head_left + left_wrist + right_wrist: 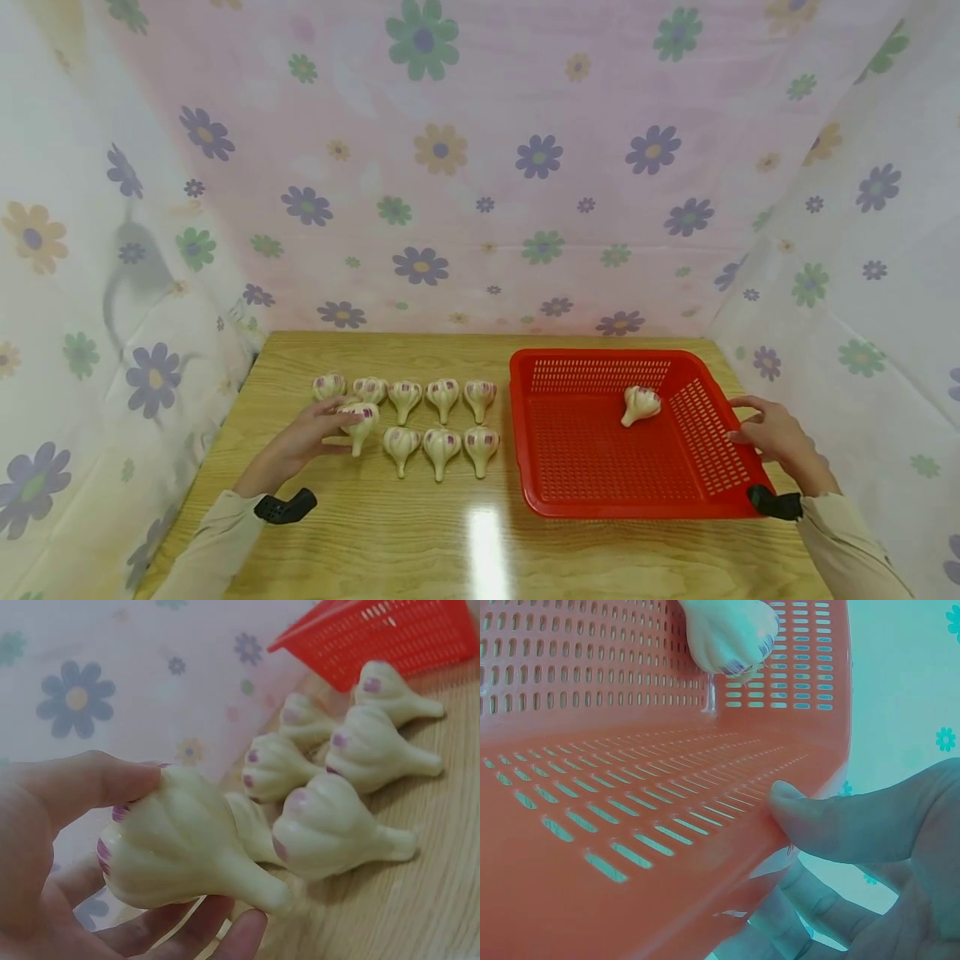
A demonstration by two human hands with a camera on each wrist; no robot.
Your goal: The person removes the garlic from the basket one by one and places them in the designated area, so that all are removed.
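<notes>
My left hand [315, 429] holds a white garlic bulb [184, 840] with purple marks, thumb on one side and fingers below, near the left end of two rows of garlic bulbs. In the left wrist view the held bulb looks lifted, its stem pointing to the lower right. At the right side of a red plastic basket [607, 507], my right hand [776, 433] grips the rim. Its thumb [829, 821] lies on the inner side and the other fingers are outside, partly hidden. One garlic bulb [641, 405] lies inside the basket, towards its back right.
Several garlic bulbs lie on the wooden table [390, 533] left of the basket, such as one front-row bulb [441, 450] and one back-row bulb [405, 398]. A flowered curtain [480, 167] encloses the table at the back and both sides.
</notes>
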